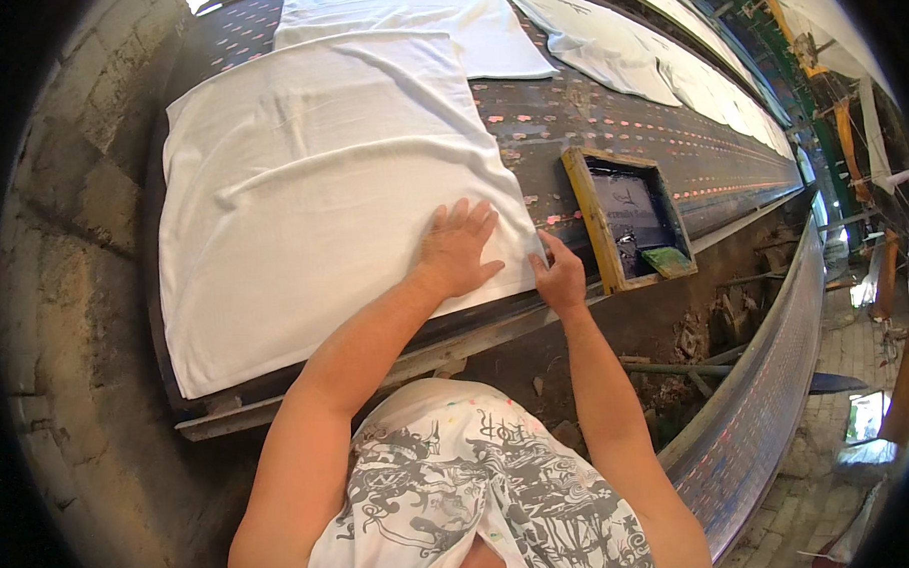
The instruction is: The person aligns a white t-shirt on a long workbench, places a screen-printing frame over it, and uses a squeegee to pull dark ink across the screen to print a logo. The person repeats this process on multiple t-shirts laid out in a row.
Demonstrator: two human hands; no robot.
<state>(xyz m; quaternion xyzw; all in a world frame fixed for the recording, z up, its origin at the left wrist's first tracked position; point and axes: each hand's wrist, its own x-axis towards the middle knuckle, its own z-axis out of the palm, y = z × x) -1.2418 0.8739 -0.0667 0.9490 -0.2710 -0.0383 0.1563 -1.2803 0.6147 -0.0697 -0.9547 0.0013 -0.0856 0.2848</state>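
A white cloth (302,229) lies spread over the near end of a long dark table, with a few soft wrinkles across it. My left hand (460,249) rests flat on the cloth near its right side, fingers spread. At the cloth's lower right corner, my right hand (560,270) pinches the edge between thumb and fingers. Just right of that hand, a wooden-framed printing screen (597,219) lies on the table, its mesh stained dark. Inside the frame sits a small green squeegee-like block (667,262).
More white cloths (396,31) lie farther up the dark table (529,116), which is spotted with pink marks. Another row of white cloths (617,63) runs along the far side. A second long table (750,434) stands to the right, past a gap with rubble. A block wall (83,247) is at left.
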